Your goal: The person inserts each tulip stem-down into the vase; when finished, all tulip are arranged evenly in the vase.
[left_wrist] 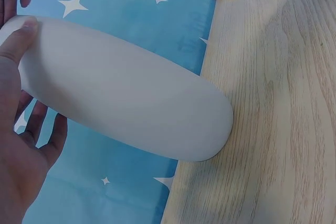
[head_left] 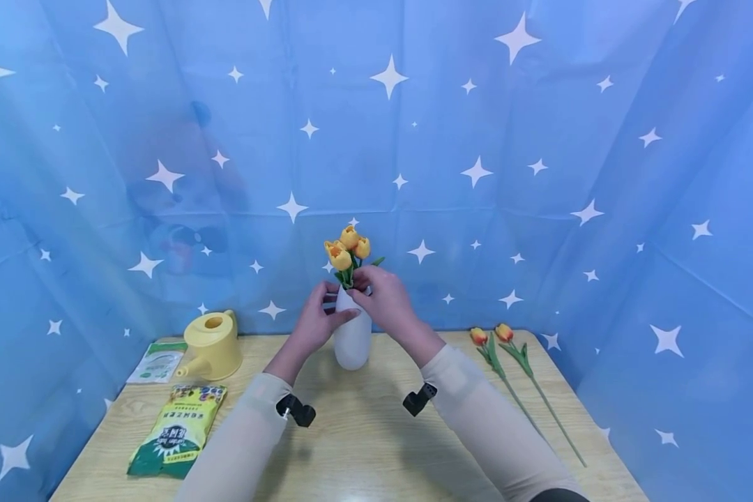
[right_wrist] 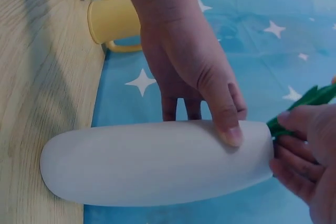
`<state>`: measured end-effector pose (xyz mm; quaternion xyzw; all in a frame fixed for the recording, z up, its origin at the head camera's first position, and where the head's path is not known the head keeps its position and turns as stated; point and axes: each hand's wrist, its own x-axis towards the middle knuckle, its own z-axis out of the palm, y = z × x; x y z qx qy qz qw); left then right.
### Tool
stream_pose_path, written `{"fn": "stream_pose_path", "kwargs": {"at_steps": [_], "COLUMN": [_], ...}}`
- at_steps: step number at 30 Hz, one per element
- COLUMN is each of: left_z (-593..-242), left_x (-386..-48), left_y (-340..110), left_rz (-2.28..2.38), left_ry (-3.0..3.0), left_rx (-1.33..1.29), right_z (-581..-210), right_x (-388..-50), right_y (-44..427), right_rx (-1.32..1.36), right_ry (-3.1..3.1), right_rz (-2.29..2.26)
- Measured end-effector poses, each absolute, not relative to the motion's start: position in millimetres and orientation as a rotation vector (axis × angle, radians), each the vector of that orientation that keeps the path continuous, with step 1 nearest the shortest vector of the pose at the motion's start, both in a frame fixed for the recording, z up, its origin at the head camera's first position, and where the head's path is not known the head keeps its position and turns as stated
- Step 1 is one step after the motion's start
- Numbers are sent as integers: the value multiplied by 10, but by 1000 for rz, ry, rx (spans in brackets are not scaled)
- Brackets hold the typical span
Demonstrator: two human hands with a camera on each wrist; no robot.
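A tall white vase [head_left: 353,345] stands on the table, its rounded base resting on the wood. Around its upper part my left hand [head_left: 316,319] grips, with the thumb lying across the front, as the right wrist view shows. Yellow-orange tulips [head_left: 339,256] rise from the vase mouth. At that mouth, my right hand [head_left: 387,298] pinches the green stems and leaves [right_wrist: 310,100] between thumb and fingers; some of its fingertips lie against the rim. The lower stems are hidden inside the vase.
Two orange-red tulips [head_left: 519,355] lie on the right of the wooden table [head_left: 364,453]. On the left are a yellow watering can [head_left: 221,352], a white-and-green packet [head_left: 157,364] and a yellow-green bag [head_left: 178,432]. A blue star-patterned curtain [head_left: 351,160] hangs behind.
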<state>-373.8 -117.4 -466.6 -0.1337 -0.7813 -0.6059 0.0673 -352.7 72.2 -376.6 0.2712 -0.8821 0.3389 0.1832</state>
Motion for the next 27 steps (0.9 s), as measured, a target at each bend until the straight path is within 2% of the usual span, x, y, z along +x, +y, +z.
{"fn": "stream_pose_path", "kwargs": {"at_steps": [5,19,27], "left_z": [-4656,-4657,-4674], "left_x": [-3745,-3736,-3738], "left_y": [-1174,-1164,-1172], "left_rz": [-1823,-1825,-1835], "left_ry": [-2344,-2325,-2315], "left_rx": [-407,-430,-455], "right_z": [-3774,-3816,-3796], "right_x": [-3521,-3587,-3568], "right_y": [706,715,717], "right_rx": [766,765,708], "right_ry": [-2411,-2493,-2561], "right_rz": [1063,938,1011]}}
